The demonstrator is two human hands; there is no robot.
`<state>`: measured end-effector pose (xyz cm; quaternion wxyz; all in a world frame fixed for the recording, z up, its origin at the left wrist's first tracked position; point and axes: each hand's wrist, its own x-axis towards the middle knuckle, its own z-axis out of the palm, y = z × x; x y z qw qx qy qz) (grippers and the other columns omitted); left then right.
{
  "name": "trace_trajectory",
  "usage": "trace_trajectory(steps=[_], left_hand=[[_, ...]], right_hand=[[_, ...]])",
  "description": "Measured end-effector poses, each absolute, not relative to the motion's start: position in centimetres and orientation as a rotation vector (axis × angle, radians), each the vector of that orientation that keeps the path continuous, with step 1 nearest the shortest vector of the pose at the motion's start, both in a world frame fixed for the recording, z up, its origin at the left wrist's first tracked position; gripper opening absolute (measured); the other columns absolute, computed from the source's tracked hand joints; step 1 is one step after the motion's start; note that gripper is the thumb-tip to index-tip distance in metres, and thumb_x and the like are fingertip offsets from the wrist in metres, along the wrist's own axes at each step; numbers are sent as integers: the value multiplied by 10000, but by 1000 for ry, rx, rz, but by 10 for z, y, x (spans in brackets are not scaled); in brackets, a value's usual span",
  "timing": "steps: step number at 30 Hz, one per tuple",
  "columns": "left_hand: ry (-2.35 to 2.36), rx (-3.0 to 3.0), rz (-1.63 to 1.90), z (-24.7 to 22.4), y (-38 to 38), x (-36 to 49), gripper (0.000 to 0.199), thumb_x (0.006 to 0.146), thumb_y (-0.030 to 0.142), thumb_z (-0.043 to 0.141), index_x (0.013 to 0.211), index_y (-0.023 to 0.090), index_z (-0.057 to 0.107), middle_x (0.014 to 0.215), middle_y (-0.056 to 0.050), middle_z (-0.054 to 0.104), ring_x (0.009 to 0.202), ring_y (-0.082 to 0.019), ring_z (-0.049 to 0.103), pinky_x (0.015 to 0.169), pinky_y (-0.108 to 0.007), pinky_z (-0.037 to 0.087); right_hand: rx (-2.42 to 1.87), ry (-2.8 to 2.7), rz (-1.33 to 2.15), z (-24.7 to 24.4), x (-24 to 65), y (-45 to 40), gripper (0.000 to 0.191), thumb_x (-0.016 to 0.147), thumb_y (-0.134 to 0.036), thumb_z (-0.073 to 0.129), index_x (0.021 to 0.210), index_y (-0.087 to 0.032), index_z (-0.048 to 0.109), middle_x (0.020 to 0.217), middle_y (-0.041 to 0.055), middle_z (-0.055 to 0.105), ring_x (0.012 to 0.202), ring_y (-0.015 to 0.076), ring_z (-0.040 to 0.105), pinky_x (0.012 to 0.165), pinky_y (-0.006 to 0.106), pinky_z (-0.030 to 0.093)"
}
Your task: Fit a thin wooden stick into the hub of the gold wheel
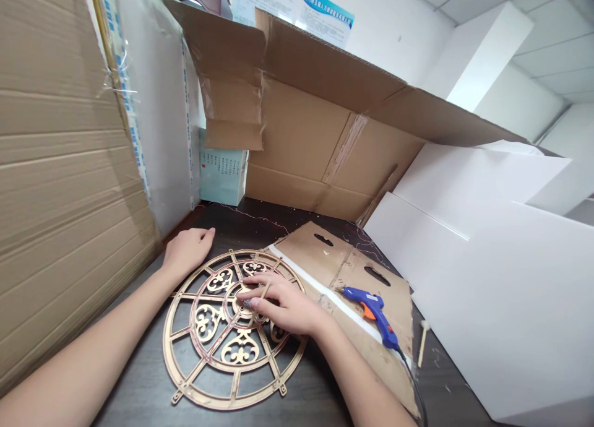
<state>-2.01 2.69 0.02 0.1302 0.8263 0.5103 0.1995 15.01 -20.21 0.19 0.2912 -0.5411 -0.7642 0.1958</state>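
Presently, near the table's (143, 377) left edge, the right hand (288, 303) pinches a stick (266, 289) above the wooden wheel (236, 383), its hub partly hidden; I can't tell the left hand's (188, 252) grip.

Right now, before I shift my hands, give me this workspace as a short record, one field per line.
left hand: beside the upper-left rim of the frame, holding nothing visible
right hand: over the frame's centre
held: thin stick, in the right hand
main piece: round openwork frame with scroll-shaped inserts
tool: blue glue gun, lying on its side, nozzle toward the frame
under tool: cardboard sheet with two cut-out slots
right of sheet: second stick, on the dark table
back left: pale blue box, upright
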Motion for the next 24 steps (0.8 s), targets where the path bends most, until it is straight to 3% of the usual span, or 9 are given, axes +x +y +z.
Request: trace_trajectory(steps=[6, 14, 24], left_hand=[[1472, 2372, 573, 2, 26, -20, 617, 922, 540, 209, 902, 222, 737, 971, -135, 753, 965, -349, 669, 729, -386, 429], [1507, 2426, 484, -3, 28, -16, 670, 900, 564, 226, 1106, 207, 754, 1152, -168, 732, 1119, -399, 644, 849, -434, 478], [1472, 2437, 495, -7, 31, -17, 652, 900, 569, 260, 1097, 201, 762, 1182, -162, 727, 1125, -402, 641, 859, -441, 496]], right_hand=[[-1435, -2036, 521, 3, 150, -202, 312, 1029, -321, 510, 1263, -252, 704, 1437, 47, 563, 1394, 164, 433, 1194, 339, 268], [-1436, -2035, 515, 1, 151, -202, 318, 1025, -333, 518, 1272, -249, 700, 1433, 51, 564, 1395, 170, 429, 1195, 343, 268], [-1430, -2036, 508, 2, 151, -203, 317, 1023, -340, 520, 1277, -267, 696, 1438, 40, 562, 1394, 173, 433, 1198, 358, 278]])
